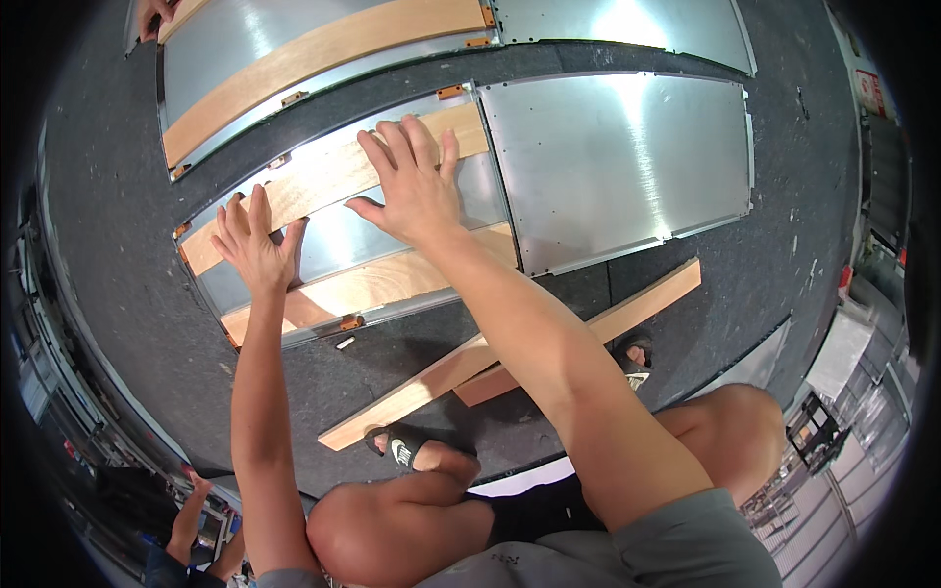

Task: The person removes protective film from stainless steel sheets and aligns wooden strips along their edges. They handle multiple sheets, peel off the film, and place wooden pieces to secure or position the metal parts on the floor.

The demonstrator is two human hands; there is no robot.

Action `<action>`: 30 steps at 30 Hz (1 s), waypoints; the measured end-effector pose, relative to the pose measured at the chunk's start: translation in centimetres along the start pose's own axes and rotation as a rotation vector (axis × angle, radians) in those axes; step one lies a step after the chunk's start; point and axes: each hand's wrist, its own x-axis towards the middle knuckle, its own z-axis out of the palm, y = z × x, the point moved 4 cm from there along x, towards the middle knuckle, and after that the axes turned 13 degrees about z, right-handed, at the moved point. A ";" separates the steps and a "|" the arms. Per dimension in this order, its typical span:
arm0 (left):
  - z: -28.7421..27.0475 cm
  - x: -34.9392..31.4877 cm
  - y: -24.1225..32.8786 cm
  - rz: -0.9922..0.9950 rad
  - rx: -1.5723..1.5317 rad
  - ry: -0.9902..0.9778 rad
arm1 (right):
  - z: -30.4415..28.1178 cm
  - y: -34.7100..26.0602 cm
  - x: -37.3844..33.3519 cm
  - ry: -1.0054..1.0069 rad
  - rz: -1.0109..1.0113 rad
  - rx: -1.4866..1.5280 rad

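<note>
Taking the near metal panel (333,240) as the landmark: nearest the person, short of its near edge, two loose wooden slats (510,358) lie crossed on the dark floor (118,225), not yet fitted to anything, with a sandalled foot just beside them. On the panel itself, one wooden slat (377,284) sits along the near edge and another wooden slat (323,176) along the far edge, small orange clips at their ends.

The left hand (257,245) lies flat with fingers spread, touching the far slat and the bare metal between the two. The right hand (412,181) presses flat on the far slat, fingers apart, gripping nothing.

Right of the panel, touching its edge, lies a plain metal sheet (618,162) with no slats. Beyond it, a second panel (294,59) already carries one slat. I judge the work partly done. No containers show.
</note>
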 end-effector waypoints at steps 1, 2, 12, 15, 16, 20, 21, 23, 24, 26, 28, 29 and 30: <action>-0.1 0.0 0.1 0.007 -0.004 0.019 | 0.1 0.0 0.0 -0.015 0.004 -0.012; 0.0 0.0 0.1 -0.002 0.005 -0.002 | 0.0 0.0 0.1 0.004 0.001 -0.006; -0.6 0.1 0.6 0.003 0.048 0.012 | 0.7 0.0 0.0 0.057 -0.001 -0.050; -0.5 0.6 1.4 0.042 0.008 0.024 | 1.3 0.4 0.2 0.057 0.019 -0.096; -1.0 0.6 1.4 0.019 -0.044 0.065 | 1.7 0.2 0.2 -0.009 0.013 -0.102; -1.4 0.7 2.5 -0.050 0.065 -0.063 | 0.8 0.3 0.0 0.055 0.016 -0.079; -1.7 0.8 2.8 -0.042 0.041 -0.011 | 0.7 0.3 -0.1 0.047 0.005 -0.109; -1.7 0.9 3.0 -0.060 0.016 -0.009 | 0.4 0.3 -0.2 0.062 -0.008 -0.151; -1.7 1.0 3.0 -0.055 -0.001 0.004 | 0.3 0.3 -0.1 0.063 -0.013 -0.159; -1.7 1.0 3.0 -0.051 -0.005 0.024 | 0.2 0.3 -0.1 0.061 -0.012 -0.162; -1.4 0.9 2.9 -0.064 -0.027 -0.007 | 0.2 0.3 -0.1 0.076 -0.029 -0.162; -1.6 0.9 2.8 -0.052 -0.011 0.047 | 0.3 0.4 -0.1 0.068 -0.020 -0.175; -1.6 0.9 2.8 -0.055 -0.015 0.047 | 0.3 0.3 -0.1 0.084 -0.038 -0.161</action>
